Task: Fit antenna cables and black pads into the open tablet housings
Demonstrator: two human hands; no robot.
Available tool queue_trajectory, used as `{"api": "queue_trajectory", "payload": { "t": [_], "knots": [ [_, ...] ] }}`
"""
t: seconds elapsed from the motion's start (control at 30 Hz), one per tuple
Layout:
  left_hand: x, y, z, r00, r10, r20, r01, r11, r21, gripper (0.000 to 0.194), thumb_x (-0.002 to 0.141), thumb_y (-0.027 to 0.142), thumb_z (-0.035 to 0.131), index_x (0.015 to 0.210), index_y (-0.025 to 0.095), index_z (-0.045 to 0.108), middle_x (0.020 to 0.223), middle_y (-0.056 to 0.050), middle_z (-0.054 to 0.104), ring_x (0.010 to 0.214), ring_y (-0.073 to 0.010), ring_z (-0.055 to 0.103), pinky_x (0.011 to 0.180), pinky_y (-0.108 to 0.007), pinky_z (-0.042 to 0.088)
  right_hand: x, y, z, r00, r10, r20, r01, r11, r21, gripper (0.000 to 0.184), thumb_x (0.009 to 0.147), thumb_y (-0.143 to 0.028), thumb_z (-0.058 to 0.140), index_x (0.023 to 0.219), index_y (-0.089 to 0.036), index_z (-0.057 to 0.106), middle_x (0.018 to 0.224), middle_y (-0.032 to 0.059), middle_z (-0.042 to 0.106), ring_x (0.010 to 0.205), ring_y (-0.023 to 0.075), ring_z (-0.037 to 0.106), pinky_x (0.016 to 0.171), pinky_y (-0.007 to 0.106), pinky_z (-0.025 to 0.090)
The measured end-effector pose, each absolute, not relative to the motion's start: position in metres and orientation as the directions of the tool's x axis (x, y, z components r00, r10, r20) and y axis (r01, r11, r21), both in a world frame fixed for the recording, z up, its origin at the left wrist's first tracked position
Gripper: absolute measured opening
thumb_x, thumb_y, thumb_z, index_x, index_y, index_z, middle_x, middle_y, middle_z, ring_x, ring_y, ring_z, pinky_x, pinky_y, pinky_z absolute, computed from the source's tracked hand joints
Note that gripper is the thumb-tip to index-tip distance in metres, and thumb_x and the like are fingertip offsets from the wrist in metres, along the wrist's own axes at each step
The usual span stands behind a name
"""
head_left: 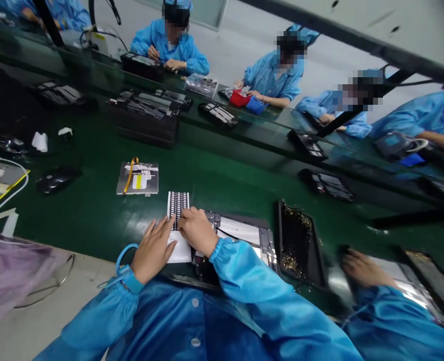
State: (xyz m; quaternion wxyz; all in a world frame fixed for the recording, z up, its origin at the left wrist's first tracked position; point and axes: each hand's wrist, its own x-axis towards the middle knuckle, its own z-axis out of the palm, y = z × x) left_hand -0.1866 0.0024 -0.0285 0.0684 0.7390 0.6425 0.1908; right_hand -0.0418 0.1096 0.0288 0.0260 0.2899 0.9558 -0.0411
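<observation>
My left hand (153, 248) lies flat with fingers spread on a white sheet (178, 210) that carries rows of small black stickers, holding it down on the green belt. My right hand (197, 229) is curled, fingertips pinching at the sticker rows near the sheet's middle; what it pinches is too small to name. Under and to the right of the sheet lies an opened device panel (244, 233) with a white inner plate and metal frame. Both my arms wear blue sleeves.
A black tray (299, 243) of tiny brass screws stands right of the panel. A co-worker's hand (363, 268) rests further right. A grey assembly with yellow cable (138, 178) lies ahead. Several people in blue sit across the belt with trays.
</observation>
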Motion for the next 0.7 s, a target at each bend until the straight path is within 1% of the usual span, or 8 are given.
{"api": "queue_trajectory", "payload": {
  "t": [0.23,0.37,0.4,0.47,0.53,0.57,0.63,0.7],
  "knots": [
    [-0.186,0.005,-0.032,0.085,0.971,0.222,0.934,-0.156,0.322,0.071,0.097,0.032,0.047,0.157,0.013,0.014,0.151,-0.016,0.048,0.143,-0.0274,0.042,0.119,-0.050,0.030,-0.049,0.106,0.020,-0.899,0.433,-0.067,0.435,0.900,-0.022,0.025,0.100,-0.013,0.044,0.107,-0.009,0.067,0.106,0.0146,0.062,0.104,0.0267,0.050,0.085,0.040,0.040],
    [-0.188,0.009,-0.033,0.103,0.969,0.224,0.939,-0.169,0.301,0.070,0.097,0.032,0.045,0.156,0.011,0.015,0.151,-0.018,0.047,0.142,-0.0300,0.043,0.118,-0.052,0.031,-0.051,0.115,0.025,-0.894,0.437,-0.099,0.443,0.895,-0.051,0.025,0.101,-0.014,0.042,0.102,-0.009,0.066,0.104,0.0147,0.062,0.101,0.0267,0.051,0.085,0.041,0.041],
    [-0.190,0.011,-0.033,0.105,0.970,0.219,0.938,-0.170,0.303,0.070,0.097,0.032,0.045,0.156,0.011,0.015,0.151,-0.018,0.046,0.142,-0.0311,0.042,0.118,-0.053,0.031,-0.046,0.118,0.033,-0.889,0.446,-0.101,0.455,0.886,-0.090,0.023,0.101,-0.016,0.043,0.100,-0.011,0.066,0.104,0.0131,0.062,0.099,0.0257,0.051,0.084,0.040,0.041],
    [-0.193,0.015,-0.032,0.109,0.972,0.206,0.932,-0.172,0.320,0.069,0.097,0.034,0.044,0.156,0.011,0.017,0.151,-0.018,0.047,0.142,-0.0334,0.041,0.116,-0.057,0.031,-0.024,0.121,0.057,-0.890,0.455,-0.025,0.445,0.857,-0.259,0.018,0.102,-0.021,0.046,0.097,-0.015,0.062,0.102,0.0093,0.060,0.097,0.0225,0.052,0.085,0.037,0.042],
    [-0.194,0.017,-0.026,0.119,0.968,0.221,0.919,-0.191,0.344,0.065,0.097,0.036,0.044,0.155,0.014,0.023,0.152,-0.017,0.045,0.143,-0.0353,0.040,0.115,-0.059,0.031,0.012,0.114,0.087,-0.851,0.504,0.149,0.383,0.789,-0.480,0.012,0.102,-0.021,0.046,0.097,-0.017,0.057,0.101,0.0066,0.057,0.098,0.0197,0.052,0.090,0.036,0.043],
    [-0.192,0.016,-0.020,0.115,0.962,0.249,0.912,-0.202,0.357,0.062,0.098,0.036,0.044,0.154,0.016,0.028,0.153,-0.016,0.045,0.143,-0.0359,0.039,0.115,-0.060,0.030,0.034,0.106,0.102,-0.801,0.551,0.235,0.355,0.753,-0.554,0.010,0.102,-0.020,0.046,0.097,-0.018,0.055,0.100,0.0061,0.055,0.100,0.0192,0.051,0.092,0.036,0.042],
    [-0.181,0.010,-0.006,0.081,0.932,0.352,0.889,-0.227,0.397,0.052,0.098,0.034,0.047,0.147,0.020,0.041,0.151,-0.015,0.048,0.141,-0.0349,0.042,0.115,-0.059,0.031,0.079,0.084,0.119,-0.684,0.669,0.291,0.393,0.674,-0.625,0.008,0.101,-0.018,0.045,0.098,-0.021,0.052,0.101,0.0057,0.052,0.103,0.0197,0.051,0.094,0.037,0.043],
    [-0.161,-0.001,0.010,0.059,0.883,0.466,0.847,-0.291,0.445,0.039,0.095,0.029,0.055,0.133,0.022,0.055,0.139,-0.012,0.059,0.133,-0.0303,0.051,0.114,-0.053,0.036,0.119,0.055,0.117,-0.613,0.755,0.233,0.480,0.590,-0.649,0.008,0.099,-0.016,0.046,0.097,-0.022,0.052,0.108,0.0072,0.051,0.106,0.0203,0.051,0.095,0.038,0.043]
  ]
}}
